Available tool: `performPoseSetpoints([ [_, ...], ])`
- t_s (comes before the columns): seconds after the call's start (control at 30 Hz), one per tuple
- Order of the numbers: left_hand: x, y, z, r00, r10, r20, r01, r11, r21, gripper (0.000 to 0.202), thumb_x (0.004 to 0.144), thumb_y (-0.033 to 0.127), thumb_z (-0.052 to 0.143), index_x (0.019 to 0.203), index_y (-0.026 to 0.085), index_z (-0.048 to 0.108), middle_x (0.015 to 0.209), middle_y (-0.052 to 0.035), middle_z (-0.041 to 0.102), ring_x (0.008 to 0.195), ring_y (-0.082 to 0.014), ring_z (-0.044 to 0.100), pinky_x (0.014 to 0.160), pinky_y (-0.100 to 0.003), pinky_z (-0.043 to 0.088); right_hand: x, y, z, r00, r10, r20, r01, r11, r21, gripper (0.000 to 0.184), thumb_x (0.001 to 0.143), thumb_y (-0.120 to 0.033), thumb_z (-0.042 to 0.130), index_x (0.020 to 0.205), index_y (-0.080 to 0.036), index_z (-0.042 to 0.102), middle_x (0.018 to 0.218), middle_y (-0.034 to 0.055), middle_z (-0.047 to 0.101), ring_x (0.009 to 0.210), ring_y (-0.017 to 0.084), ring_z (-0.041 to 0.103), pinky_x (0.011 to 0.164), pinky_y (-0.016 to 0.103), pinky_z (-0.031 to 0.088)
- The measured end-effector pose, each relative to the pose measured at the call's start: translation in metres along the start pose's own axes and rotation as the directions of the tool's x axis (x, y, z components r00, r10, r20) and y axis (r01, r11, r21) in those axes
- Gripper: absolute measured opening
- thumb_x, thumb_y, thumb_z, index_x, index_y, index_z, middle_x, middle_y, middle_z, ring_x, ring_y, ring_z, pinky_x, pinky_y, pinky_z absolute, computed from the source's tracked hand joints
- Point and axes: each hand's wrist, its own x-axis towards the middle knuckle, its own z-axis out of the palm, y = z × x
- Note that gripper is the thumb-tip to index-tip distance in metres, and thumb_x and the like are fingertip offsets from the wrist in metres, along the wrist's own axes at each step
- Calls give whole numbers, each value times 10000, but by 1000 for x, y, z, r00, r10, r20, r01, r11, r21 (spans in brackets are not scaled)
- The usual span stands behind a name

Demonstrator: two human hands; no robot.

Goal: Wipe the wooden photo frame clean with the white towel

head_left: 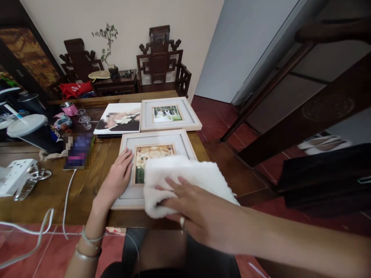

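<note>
Nearest us, the right hand (199,218): its fingers (185,184) close on the near fold of a white cloth (188,170), thumb tucked at the edge, a ring (182,222) showing. We judge this grip keeps the fold bunched while the palm presses it flat. The cloth lies on the frame (158,138), covering its right half.

The left hand (118,175) rests on the frame's left border, fingers (126,157) straight and close together, gripping nothing; we take this as bracing the frame against sliding. The frame lies face up on the table (87,185), at its near edge.

Behind the frame lie a second frame (169,124) and a print (120,117); left of the frame, a phone (77,150) with its cable (68,193).
</note>
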Motion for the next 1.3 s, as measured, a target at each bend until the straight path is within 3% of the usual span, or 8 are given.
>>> performPoseSetpoints([
  [0.17,0,0,-1,1000,-5,26,5,1000,2,427,979,267,370,1310,81,565,1407,-184,534,1398,-279,393,1154,-490,348,3,-3,13,998,-50,-41,49,999,-23,485,854,-83,490,1316,-206,577,1547,74,369,1438,355,254,1150,608,237],
  [0.33,-1,-1,-1,1000,-5,28,6,999,-33,423,979,268,371,1334,125,552,1414,-156,535,1409,-270,376,1153,-508,341,52,48,5,977,-75,-200,7,948,-320,664,777,62,477,1406,-150,489,1609,146,153,1453,399,119,1142,631,206],
  [0.5,-1,0,-1,1000,-18,25,19,999,-44,433,982,281,370,1327,99,557,1405,-172,539,1403,-273,386,1153,-495,342,94,90,-26,969,-78,-234,-60,845,-531,506,872,-48,498,1366,-146,537,1604,137,194,1447,451,52,1104,721,130],
  [0.7,-1,-1,-1,1000,-17,20,18,999,-43,428,979,273,374,1334,113,552,1416,-170,529,1403,-273,387,1153,-497,343,71,58,-9,995,-46,-88,8,918,-396,514,852,-44,483,1360,-92,534,1577,160,275,1451,435,98,1117,689,158],
  [0.97,-1,0,0,1000,-12,15,12,1000,-18,421,977,257,364,1316,102,562,1409,-170,535,1401,-268,390,1158,-499,337,12,-15,-2,999,-32,31,29,996,82,352,927,-157,443,1198,-265,641,1386,59,577,1371,315,404,1088,562,356],
  [1.03,-1,-1,-1,1000,-12,21,12,1000,-19,424,975,252,362,1317,99,561,1410,-171,533,1404,-268,386,1162,-496,331,15,-16,2,999,-22,34,20,998,58,398,911,-139,460,1253,-270,616,1428,64,538,1378,326,393,1085,561,361],
  [1.17,-2,-1,-1,999,-18,27,19,1000,-25,437,974,250,361,1328,78,550,1416,-187,523,1405,-276,381,1162,-490,333,37,8,12,1000,-5,-7,3,983,-184,679,788,1,512,1434,-204,470,1596,127,238,1453,406,135,1128,650,204],
  [1.3,-2,-1,-2,1000,-9,24,10,999,-38,440,976,259,362,1333,80,546,1422,-188,517,1404,-276,384,1158,-491,338,68,45,-3,991,0,-134,-59,896,-441,703,757,91,438,1415,-147,498,1619,138,86,1448,431,2,1132,681,91],
])
